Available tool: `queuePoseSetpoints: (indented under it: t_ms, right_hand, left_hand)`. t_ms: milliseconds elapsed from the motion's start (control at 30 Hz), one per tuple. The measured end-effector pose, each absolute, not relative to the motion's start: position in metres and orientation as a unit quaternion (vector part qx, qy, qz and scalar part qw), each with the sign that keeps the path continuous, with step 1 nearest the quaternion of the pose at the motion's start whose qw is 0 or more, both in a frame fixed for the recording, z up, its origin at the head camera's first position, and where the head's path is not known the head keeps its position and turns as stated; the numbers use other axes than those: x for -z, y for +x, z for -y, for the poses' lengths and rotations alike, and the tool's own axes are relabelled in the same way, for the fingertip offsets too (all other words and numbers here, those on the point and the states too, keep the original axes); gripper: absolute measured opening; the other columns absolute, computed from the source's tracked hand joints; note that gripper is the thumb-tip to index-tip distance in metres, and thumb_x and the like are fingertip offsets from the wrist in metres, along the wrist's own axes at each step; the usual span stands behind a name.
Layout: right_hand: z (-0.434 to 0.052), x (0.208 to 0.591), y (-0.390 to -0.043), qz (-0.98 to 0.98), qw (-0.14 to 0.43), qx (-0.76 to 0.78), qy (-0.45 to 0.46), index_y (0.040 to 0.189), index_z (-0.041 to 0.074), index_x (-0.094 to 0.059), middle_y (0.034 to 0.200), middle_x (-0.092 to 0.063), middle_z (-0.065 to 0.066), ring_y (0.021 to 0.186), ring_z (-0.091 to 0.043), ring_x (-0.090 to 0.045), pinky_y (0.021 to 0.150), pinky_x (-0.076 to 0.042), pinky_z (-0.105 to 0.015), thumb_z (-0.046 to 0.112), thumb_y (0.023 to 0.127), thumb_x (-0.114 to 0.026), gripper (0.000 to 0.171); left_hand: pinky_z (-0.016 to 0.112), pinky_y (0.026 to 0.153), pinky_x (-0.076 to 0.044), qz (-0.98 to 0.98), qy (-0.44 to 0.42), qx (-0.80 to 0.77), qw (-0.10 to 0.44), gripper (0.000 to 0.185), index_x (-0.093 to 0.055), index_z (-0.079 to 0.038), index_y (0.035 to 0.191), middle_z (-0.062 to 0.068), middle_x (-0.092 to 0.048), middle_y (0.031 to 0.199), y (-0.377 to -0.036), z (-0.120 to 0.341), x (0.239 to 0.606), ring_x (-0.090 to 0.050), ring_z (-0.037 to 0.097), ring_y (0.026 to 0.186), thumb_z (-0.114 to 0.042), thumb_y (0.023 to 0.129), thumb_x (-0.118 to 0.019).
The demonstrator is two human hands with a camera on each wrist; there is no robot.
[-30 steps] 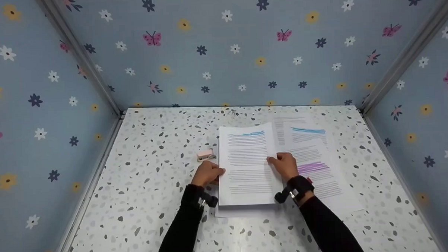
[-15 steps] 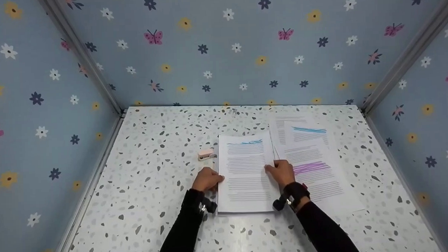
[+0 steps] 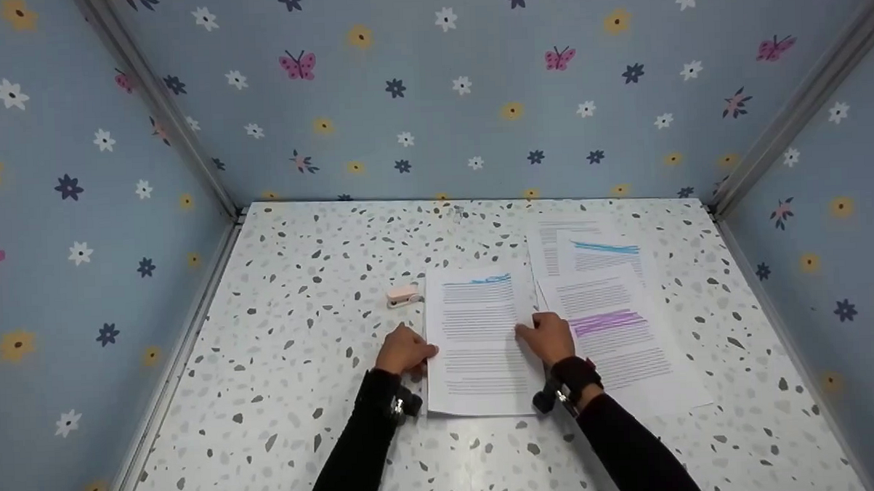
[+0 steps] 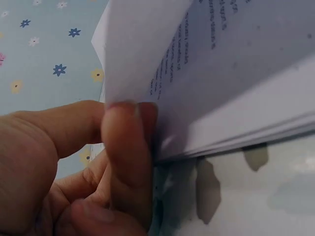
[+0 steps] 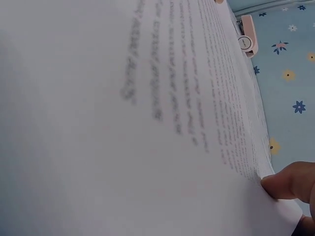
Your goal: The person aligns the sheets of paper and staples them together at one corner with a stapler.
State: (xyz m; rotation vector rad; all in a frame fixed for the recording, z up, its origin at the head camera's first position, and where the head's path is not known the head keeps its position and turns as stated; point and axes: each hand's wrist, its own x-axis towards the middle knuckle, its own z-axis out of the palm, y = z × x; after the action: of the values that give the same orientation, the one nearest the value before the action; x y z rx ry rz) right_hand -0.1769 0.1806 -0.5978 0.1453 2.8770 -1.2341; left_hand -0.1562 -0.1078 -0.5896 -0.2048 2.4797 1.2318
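Both hands low and close together, left hand (image 3: 404, 350) fingers curled, right hand (image 3: 547, 336) flat, fingers extended

Matt printed paper stack (image 3: 478, 338) on glossy speckled tabletop (image 3: 303, 366).

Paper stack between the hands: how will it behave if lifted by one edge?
Likely floppy: the paper stack is thin loose sheets, fanning at the edge by the left hand. Sheets may slide apart; no clip or staple shows. Probably light, though the right hand also steadies it.
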Motion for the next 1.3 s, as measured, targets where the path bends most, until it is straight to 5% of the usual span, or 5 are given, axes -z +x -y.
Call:
queuePoseSetpoints:
  t_ms: [1100, 1300]
  right_hand:
    - [-0.1747, 0.6004, -0.1801, -0.933, -0.006, 0.358, 0.033, 0.058, 0.013, -0.034, 0.055, -0.028, 0.004, 0.051, -0.017, -0.029, 0.051, -0.023, -0.032, 0.017, 0.083, -0.074, 0.047]
    - [-0.1751, 0.602, -0.1809, -0.938, -0.022, 0.346, 0.019, 0.063, 0.008, -0.043, 0.058, -0.038, 0.0, 0.056, -0.021, -0.037, 0.053, -0.029, -0.034, 0.016, 0.082, -0.078, 0.041]
  left_hand:
    - [0.027, 0.043, -0.033, -0.902, -0.085, -0.401, 0.138, 0.043, -0.051, -0.014, 0.054, -0.001, -0.049, 0.051, -0.1562, 0.1045, 0.5956, -0.044, 0.013, 0.044, -0.021, 0.084, -0.08]
    - [0.027, 0.045, -0.036, -0.897, -0.093, -0.413, 0.131, 0.034, -0.056, -0.01, 0.062, 0.002, -0.052, 0.057, -0.1553, 0.1044, 0.595, -0.048, 0.015, 0.048, -0.018, 0.083, -0.081]
